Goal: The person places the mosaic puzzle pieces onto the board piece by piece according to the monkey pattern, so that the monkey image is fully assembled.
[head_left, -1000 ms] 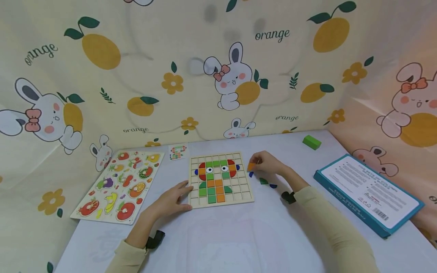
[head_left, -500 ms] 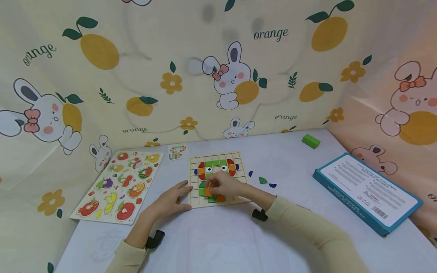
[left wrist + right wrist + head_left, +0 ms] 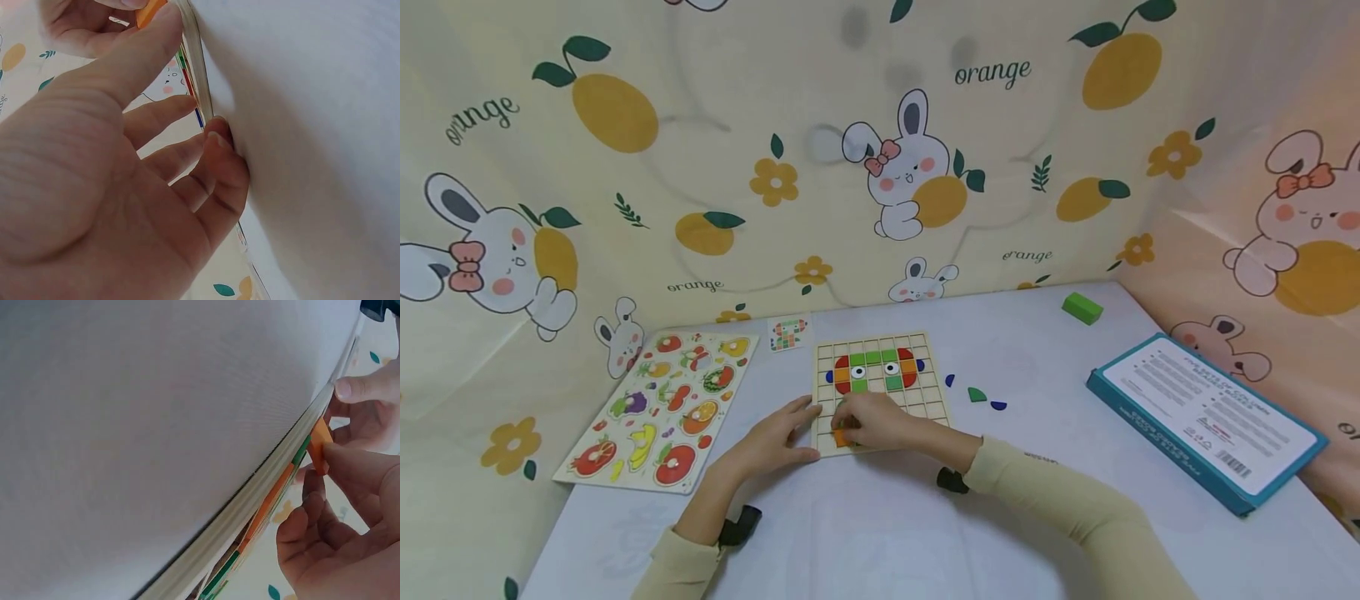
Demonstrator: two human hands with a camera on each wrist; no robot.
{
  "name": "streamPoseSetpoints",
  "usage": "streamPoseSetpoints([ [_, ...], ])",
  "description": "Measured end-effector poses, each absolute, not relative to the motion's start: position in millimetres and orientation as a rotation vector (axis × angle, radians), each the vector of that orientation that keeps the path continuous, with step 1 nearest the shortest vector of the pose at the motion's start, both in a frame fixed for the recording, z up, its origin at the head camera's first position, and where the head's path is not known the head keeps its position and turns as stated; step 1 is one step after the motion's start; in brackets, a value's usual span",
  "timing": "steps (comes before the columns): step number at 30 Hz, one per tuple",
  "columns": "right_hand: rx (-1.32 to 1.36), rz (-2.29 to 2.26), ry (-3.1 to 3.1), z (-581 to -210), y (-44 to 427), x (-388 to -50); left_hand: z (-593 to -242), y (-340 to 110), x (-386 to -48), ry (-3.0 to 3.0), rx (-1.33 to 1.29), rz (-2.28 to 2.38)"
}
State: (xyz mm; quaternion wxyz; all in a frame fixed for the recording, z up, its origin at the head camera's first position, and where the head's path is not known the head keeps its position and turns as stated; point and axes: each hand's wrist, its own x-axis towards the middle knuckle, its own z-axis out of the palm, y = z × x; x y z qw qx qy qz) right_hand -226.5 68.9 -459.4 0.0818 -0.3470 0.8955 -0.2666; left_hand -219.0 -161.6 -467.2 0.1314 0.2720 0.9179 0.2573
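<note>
My right hand (image 3: 877,421) pinches an orange square tile (image 3: 319,445) between thumb and fingers. It holds the tile tilted over the lower left cells of a wooden grid board (image 3: 934,408). My left hand (image 3: 769,446) rests against the board's left edge, its fingertips and thumb touching the rim. Upper rows of the board hold green, red, orange and blue tiles and two eye tiles (image 3: 891,369). My right hand covers most of the lower tiles. Right of the board lie a blue half-round piece (image 3: 950,381), a green quarter-round piece (image 3: 976,395) and another blue half-round piece (image 3: 998,406).
A fruit picture board (image 3: 658,408) lies at the left. Behind the grid board's left corner is a small pattern card (image 3: 788,333). A green block (image 3: 1082,308) sits at the back right, with a blue-edged box (image 3: 1206,421) in front of it. Printed cloth (image 3: 820,192) rises behind the table.
From the table right of the board, my right hand has carried the orange tile left across it, down to the lower left cells. The left hand stays at the board's edge.
</note>
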Motion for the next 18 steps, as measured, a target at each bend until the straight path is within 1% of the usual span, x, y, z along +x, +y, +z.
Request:
streamPoseSetpoints([
  [5,-1.025,-0.746,2.72,-456.8,67.8,-225.4,-468.4,-162.5,-220.0,2.661,0.784,0.758],
  [12,-1.145,-0.626,2.781,-457.5,70.1,-224.5,-469.9,-165.0,-220.5,2.66,0.79,0.764],
  [14,-1.117,-0.644,2.794,-456.7,75.1,-225.0,-469.9,-164.8,-220.8,2.651,0.78,0.767],
  [18,-0.953,-0.739,2.828,-452.3,94.3,-231.5,-471.2,-163.7,-221.4,2.643,0.774,0.777],
])
